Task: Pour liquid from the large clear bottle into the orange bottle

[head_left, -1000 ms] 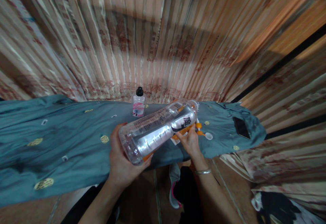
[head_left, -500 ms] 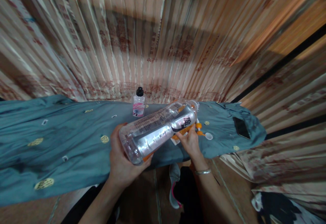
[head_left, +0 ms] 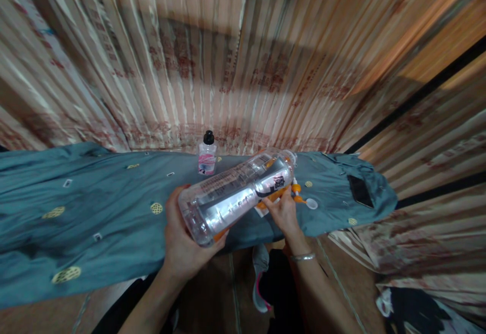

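Observation:
Between my two hands a large clear plastic bottle point(head_left: 239, 192) is held tilted, its neck toward the upper right. A silvery label with dark print wraps it. My left hand point(head_left: 186, 238) is closed around the bottom end. Near the neck, my right hand point(head_left: 283, 210) grips the underside, its other fingers partly hidden by the bottle. Just right of that hand, an orange pump top point(head_left: 298, 192) shows on the cloth, partly covered. Close to it lies a small white round piece point(head_left: 312, 203). Behind the bottle stands a small clear bottle point(head_left: 207, 157) with a black cap and pink label.
A teal cloth point(head_left: 114, 207) with pineapple prints covers the long narrow surface. A dark phone point(head_left: 360, 191) lies on its right part. Pleated printed curtains point(head_left: 212, 60) hang behind and at the right. Below are the tiled floor and a grey shoe point(head_left: 260, 273).

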Demonstrator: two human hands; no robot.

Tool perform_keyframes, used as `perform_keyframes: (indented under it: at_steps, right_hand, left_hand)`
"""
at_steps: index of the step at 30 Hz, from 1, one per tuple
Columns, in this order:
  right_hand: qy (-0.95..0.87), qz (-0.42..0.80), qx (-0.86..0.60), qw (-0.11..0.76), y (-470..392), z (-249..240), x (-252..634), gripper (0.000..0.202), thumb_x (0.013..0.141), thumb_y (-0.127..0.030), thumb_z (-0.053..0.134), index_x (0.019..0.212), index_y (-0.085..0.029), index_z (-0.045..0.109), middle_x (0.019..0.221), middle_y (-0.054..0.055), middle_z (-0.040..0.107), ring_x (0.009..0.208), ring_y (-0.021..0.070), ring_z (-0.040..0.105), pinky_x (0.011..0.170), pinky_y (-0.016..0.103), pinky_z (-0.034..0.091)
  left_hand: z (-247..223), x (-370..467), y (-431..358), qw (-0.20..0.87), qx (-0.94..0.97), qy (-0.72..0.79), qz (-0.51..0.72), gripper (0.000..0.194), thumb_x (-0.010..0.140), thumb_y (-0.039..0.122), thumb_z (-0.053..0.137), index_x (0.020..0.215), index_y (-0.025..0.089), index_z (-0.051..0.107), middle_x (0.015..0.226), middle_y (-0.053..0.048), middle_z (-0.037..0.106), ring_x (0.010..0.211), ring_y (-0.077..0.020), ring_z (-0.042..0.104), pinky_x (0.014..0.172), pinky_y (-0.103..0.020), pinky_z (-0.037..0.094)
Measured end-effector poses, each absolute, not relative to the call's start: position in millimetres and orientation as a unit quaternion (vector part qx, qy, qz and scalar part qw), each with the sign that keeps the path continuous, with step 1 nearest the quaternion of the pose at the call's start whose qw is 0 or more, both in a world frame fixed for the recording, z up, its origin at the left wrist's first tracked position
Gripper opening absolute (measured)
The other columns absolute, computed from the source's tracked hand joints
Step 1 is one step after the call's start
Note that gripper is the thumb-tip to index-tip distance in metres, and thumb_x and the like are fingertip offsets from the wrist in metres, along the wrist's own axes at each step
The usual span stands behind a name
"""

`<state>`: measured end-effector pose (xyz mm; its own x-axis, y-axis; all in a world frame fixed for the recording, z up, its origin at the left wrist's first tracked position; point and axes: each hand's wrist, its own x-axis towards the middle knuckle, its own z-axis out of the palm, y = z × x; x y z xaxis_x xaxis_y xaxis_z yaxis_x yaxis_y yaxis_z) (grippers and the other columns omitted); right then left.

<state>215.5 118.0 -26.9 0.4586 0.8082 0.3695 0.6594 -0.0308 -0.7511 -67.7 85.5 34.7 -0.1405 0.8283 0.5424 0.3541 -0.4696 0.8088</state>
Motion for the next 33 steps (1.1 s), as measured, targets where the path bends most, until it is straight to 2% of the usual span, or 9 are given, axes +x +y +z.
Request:
perform_keyframes:
  at_steps: [4, 9, 16, 20, 28, 33]
  right_hand:
    - [-0.517, 0.076, -0.718, 0.46, 117.8, -25.4, 215.3, 0.099, 0.08, -0.074, 0.079, 0.149, -0.009, 0.052, 0.113, 0.023, 0.082, 0.097, 0.0423, 0.082, 0.084, 0.053, 0.067]
    - [-0.527, 0.073, -0.707, 0.466, 117.1, -23.2, 214.8, 0.094, 0.082, -0.076, 0.074, 0.147, -0.011, 0.052, 0.117, 0.023, 0.081, 0.103, 0.042, 0.081, 0.088, 0.053, 0.067]
    - [-0.52, 0.079, -0.714, 0.462, 117.9, -24.5, 215.7, 0.095, 0.08, -0.075, 0.079, 0.144, -0.01, 0.052, 0.111, 0.023, 0.081, 0.097, 0.0431, 0.081, 0.084, 0.054, 0.066]
    - [-0.522, 0.066, -0.712, 0.464, 118.8, -27.3, 215.9, 0.097, 0.081, -0.078, 0.074, 0.147, -0.01, 0.051, 0.113, 0.022, 0.081, 0.1, 0.0408, 0.082, 0.086, 0.052, 0.067]
    - [-0.538, 0.045, -0.702, 0.464, 119.6, -31.1, 218.7, 0.091, 0.083, -0.072, 0.077, 0.147, -0.011, 0.052, 0.121, 0.023, 0.081, 0.106, 0.0406, 0.081, 0.09, 0.052, 0.067]
    - [-0.538, 0.041, -0.7, 0.468, 120.0, -30.8, 217.2, 0.091, 0.085, -0.075, 0.074, 0.147, -0.012, 0.051, 0.12, 0.022, 0.081, 0.106, 0.0401, 0.082, 0.091, 0.052, 0.067]
  left_hand:
    - [36.6, -67.2, 85.5, 0.191, 0.626, 0.468, 0.593, 0.102, 0.066, 0.042, 0.096, 0.153, 0.024, 0.046, 0.138, -0.013, 0.068, 0.113, -0.0301, 0.078, 0.091, -0.042, 0.07]
    - [38.4, -66.0, 84.8, 0.193, 0.631, 0.453, 0.599, 0.097, 0.071, 0.042, 0.094, 0.154, 0.025, 0.047, 0.131, -0.011, 0.071, 0.105, -0.028, 0.079, 0.083, -0.038, 0.07]
    - [36.5, -65.4, 85.1, 0.191, 0.63, 0.458, 0.597, 0.1, 0.071, 0.044, 0.095, 0.156, 0.025, 0.046, 0.135, -0.011, 0.07, 0.11, -0.0284, 0.078, 0.088, -0.039, 0.069]
    - [36.8, -66.0, 85.3, 0.169, 0.633, 0.462, 0.597, 0.099, 0.069, 0.043, 0.094, 0.154, 0.025, 0.047, 0.14, -0.013, 0.067, 0.115, -0.0288, 0.078, 0.092, -0.039, 0.069]
    - [40.7, -66.8, 84.1, 0.184, 0.639, 0.447, 0.598, 0.097, 0.071, 0.039, 0.094, 0.155, 0.025, 0.047, 0.135, -0.011, 0.068, 0.108, -0.0273, 0.079, 0.087, -0.038, 0.07]
    - [42.1, -65.1, 84.7, 0.185, 0.641, 0.437, 0.602, 0.097, 0.07, 0.037, 0.094, 0.154, 0.024, 0.047, 0.133, -0.011, 0.069, 0.105, -0.0271, 0.079, 0.084, -0.038, 0.07]
